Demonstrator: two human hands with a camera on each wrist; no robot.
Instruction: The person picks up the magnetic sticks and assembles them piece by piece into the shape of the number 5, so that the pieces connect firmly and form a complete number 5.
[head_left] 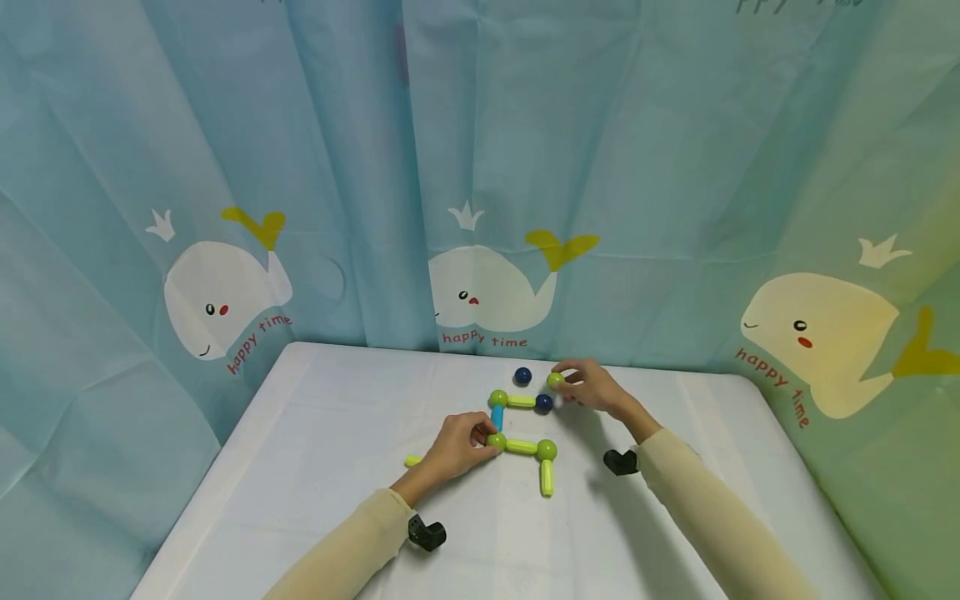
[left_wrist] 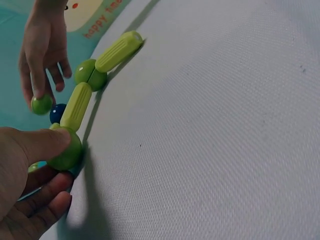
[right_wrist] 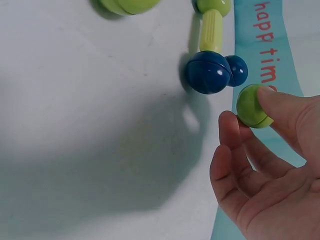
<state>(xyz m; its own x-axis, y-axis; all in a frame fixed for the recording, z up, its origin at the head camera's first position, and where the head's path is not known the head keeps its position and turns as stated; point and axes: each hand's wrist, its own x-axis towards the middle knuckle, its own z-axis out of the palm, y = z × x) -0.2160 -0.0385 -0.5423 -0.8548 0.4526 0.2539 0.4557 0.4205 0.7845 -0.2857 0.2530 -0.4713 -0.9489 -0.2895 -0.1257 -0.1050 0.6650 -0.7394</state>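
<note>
My left hand (head_left: 456,446) pinches a green ball (left_wrist: 67,152) between thumb and fingers, at a corner of a ball-and-stick shape lying on the table. From that ball a light green stick (head_left: 521,447) runs right to another green ball (head_left: 547,450), with a second light green stick (head_left: 547,478) pointing toward me. A blue stick (head_left: 497,418) leads back to a far green ball (head_left: 498,399). There, a light green stick (head_left: 521,402) ends in a dark blue ball (right_wrist: 207,72). Just beyond this end, my right hand (head_left: 592,387) pinches a separate green ball (right_wrist: 253,106).
A loose dark blue ball (head_left: 522,377) sits near the back edge of the white table (head_left: 315,433). Partly behind my left hand lies another light green stick (head_left: 412,460). A whale-print curtain (head_left: 637,208) hangs behind the table.
</note>
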